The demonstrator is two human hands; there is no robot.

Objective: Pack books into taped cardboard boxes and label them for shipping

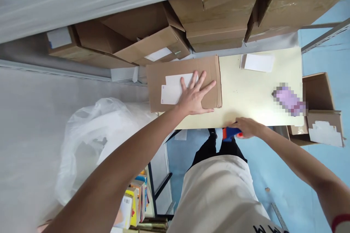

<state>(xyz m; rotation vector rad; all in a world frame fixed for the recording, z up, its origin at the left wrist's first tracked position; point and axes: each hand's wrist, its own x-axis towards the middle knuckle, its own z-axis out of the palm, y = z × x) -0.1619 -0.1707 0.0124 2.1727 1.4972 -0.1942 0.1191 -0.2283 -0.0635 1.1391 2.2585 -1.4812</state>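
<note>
A closed cardboard box lies on the pale yellow table and juts past its left end. My left hand presses flat on top of it, fingers spread, partly covering a white label. At the table's near edge, my right hand is wrapped round a blue and orange tape dispenser, held apart from the box. Its far side and any tape on it are hard to make out.
Open cardboard boxes line the shelf behind the table. On the tabletop lie a small white box and a blurred pinkish item. More cartons stand at right; plastic wrap and books are at left.
</note>
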